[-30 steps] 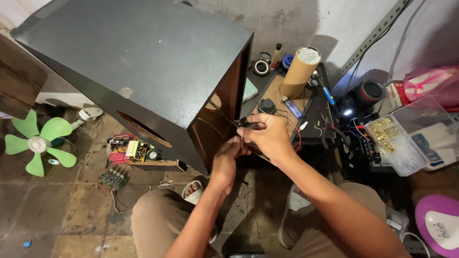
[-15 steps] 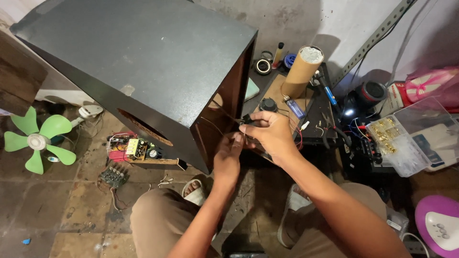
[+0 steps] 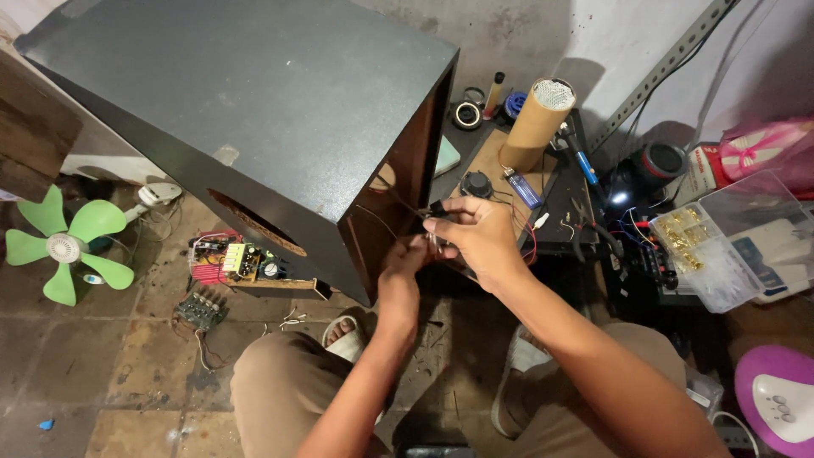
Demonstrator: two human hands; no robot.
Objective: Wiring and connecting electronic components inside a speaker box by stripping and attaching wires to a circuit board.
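A large dark grey speaker cabinet (image 3: pixel 254 110) lies tipped on the floor with its open brown inside (image 3: pixel 398 195) facing me. My right hand (image 3: pixel 479 237) is closed on a small black part with thin wires (image 3: pixel 437 209) right at the cabinet's opening. Just below it, my left hand (image 3: pixel 405 267) pinches the same wires; its fingertips are partly hidden behind the right hand. Thin wires run from the part into the cabinet.
A green fan blade (image 3: pixel 64 252) and circuit boards (image 3: pixel 233 260) lie on the floor at left. A low black table (image 3: pixel 560 229) at right carries a cardboard tube (image 3: pixel 534 123), a lighter, tools and wires. A clear parts box (image 3: pixel 721 246) sits far right.
Both hands have stayed at the cabinet's opening, shifting only slightly as they work the wires. The cabinet has not moved.
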